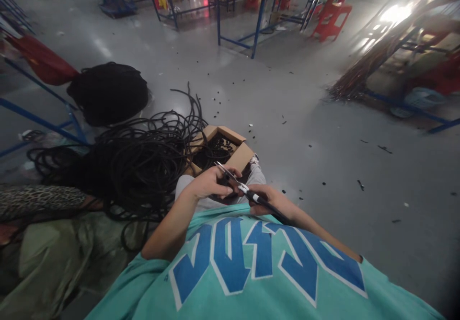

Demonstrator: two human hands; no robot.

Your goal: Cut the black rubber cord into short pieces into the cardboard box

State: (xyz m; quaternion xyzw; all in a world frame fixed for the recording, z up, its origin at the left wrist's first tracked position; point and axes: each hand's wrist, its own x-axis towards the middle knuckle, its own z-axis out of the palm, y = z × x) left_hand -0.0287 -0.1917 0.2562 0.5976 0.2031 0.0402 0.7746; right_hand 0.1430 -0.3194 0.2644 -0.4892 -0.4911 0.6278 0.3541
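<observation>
My right hand point(268, 198) is closed around the black handle of a pair of scissors point(245, 188), which has a white part near the pivot. Their slim metal blades point up and to the left, across my left hand point(212, 183). The fingers and thumb of that hand are curled in beside the blades; something dark shows between them, too small to make out. Just beyond both hands an open cardboard box point(241, 159) stands on the floor with many short black pieces point(221, 145) inside. Long black cords point(143, 157) lie in a loose heap at its left.
A big black bundle point(109, 92) sits behind the cord heap. At far left are a blue metal frame point(39, 119) and another person's leopard-patterned sleeve or leg point(43, 202). Small black scraps point(324, 183) dot the grey floor. Blue-legged tables point(257, 28) and a red stool point(332, 16) stand farther off.
</observation>
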